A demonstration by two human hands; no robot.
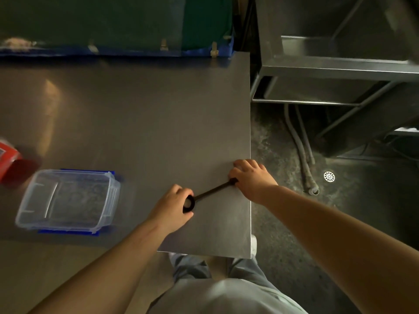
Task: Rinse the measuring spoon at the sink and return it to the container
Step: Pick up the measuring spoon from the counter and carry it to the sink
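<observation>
A black measuring spoon (212, 191) is held level just above the steel table (140, 123), near its right edge. My left hand (174, 207) grips the round bowl end. My right hand (251, 177) closes on the handle's far tip at the table's edge. A clear plastic container (68, 200) stands open on the table to the left, resting on a blue lid, apart from both hands. The steel sink (340, 64) is at the upper right, beyond the table's corner.
A red object (8, 159) sits at the far left edge of the table. A green and blue bin (113, 26) lines the table's back. Grey hoses (301, 152) and a floor drain (329, 176) lie on the dark floor right of the table.
</observation>
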